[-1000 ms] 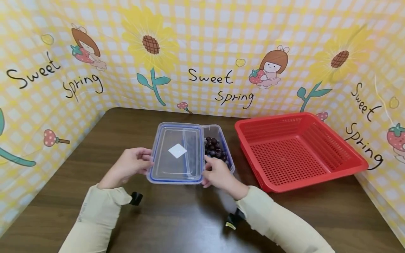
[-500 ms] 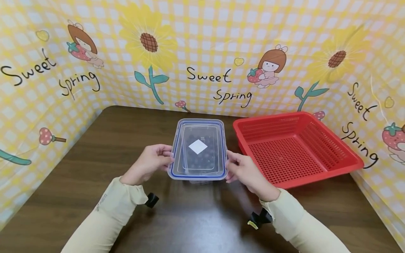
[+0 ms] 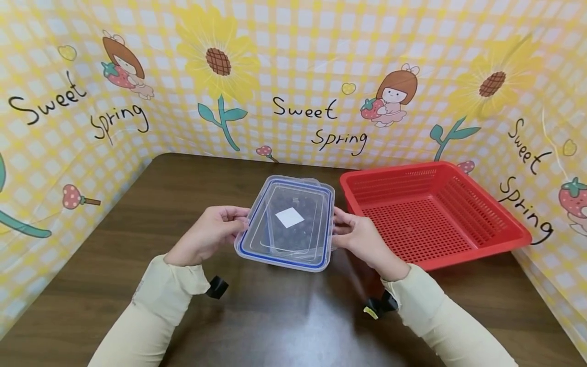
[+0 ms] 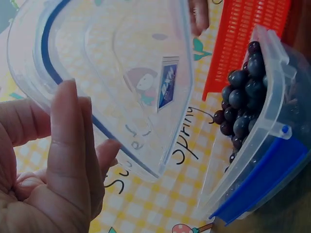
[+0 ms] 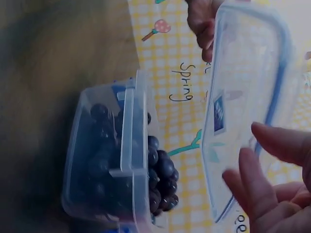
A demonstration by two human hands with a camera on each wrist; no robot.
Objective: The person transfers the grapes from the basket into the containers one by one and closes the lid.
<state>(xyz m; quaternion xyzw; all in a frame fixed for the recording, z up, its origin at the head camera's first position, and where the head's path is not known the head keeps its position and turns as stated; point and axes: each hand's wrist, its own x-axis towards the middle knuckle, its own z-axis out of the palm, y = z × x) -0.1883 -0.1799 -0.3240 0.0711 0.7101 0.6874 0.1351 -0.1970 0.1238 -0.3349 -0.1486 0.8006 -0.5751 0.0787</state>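
Between both hands, a clear plastic lid (image 3: 293, 244) with a blue seal and a white label is held over a food container (image 4: 265, 136). My left hand (image 3: 206, 234) pinches the lid's left edge, and my right hand (image 3: 364, 239) grips the opposite edge. In the head view the lid sits slightly turned, covering most of the container. Both wrist views show a gap between lid and container. Dark grapes (image 4: 240, 97) are heaped up to and above the container's rim. Blue latch flaps (image 4: 267, 179) hang on the container's sides.
A red perforated basket (image 3: 486, 214) stands just right of my right hand. The dark wooden table (image 3: 91, 285) carries everything. A yellow checked backdrop (image 3: 284, 51) with flower prints rises around its back and sides. Black straps (image 3: 217, 287) sit at both wrists.
Both hands have carried the lid rightward from beside the container to over it. In the last half second the lid has turned slightly and its front edge has come nearer.
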